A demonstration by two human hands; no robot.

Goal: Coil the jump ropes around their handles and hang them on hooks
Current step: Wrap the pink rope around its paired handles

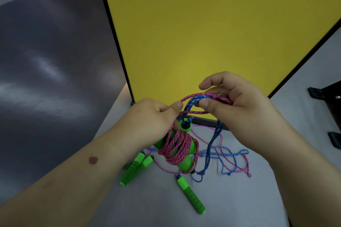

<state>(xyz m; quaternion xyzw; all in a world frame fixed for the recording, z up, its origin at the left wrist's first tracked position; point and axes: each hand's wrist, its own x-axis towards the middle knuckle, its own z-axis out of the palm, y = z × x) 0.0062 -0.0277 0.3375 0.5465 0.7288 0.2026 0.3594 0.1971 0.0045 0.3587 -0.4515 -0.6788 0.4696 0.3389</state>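
Wrapped handles [181,150] above table [239,199]; loose handle [191,194] below, board [203,33] behind.

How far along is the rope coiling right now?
Done: several pink turns already sit around the green handles gripped by the left hand. In hand: the right hand pinches a loop of pink rope and blue rope above them. Left: loose rope sprawls on the table beside three bare handles; nothing hangs, and no hook is in view.

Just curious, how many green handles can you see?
5: two bundled in the left hand, two side by side on the table at left, one lying lower. Others may be hidden.
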